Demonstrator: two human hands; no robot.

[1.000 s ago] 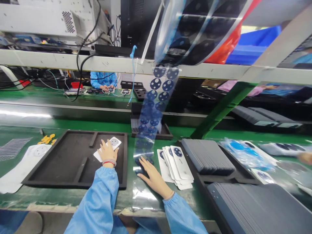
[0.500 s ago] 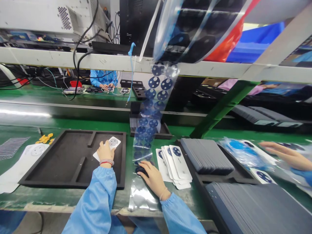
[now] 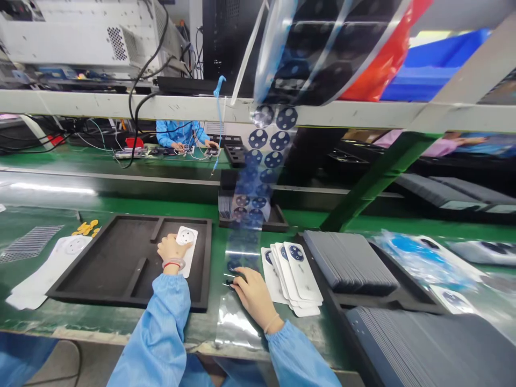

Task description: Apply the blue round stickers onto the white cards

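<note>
A white phone back panel (image 3: 186,252) lies upright in the right part of a black tray (image 3: 100,252). My left hand (image 3: 174,249) is closed at its left edge, with the thumb across the panel just below its round camera area. My right hand (image 3: 255,293) rests over a clear film strip (image 3: 237,322) bearing dark round camera stickers (image 3: 258,138). Its thumb and forefinger close on a small dark thing, too hidden to name. Just right of that hand is a fanned pile of white panels (image 3: 300,271) with dark camera rings.
The film hangs from a large roll (image 3: 322,48) on the shelf. White sheets (image 3: 48,271) and yellow discs (image 3: 86,228) lie at left. Grey stacked sheets (image 3: 350,263) fill trays at right, beside a slanted green post (image 3: 379,183). A person in blue (image 3: 177,134) works across the bench.
The panel under my left hand has turned from tilted to nearly upright in the tray. My right hand has barely moved. The other person's hand at the right has left the view.
</note>
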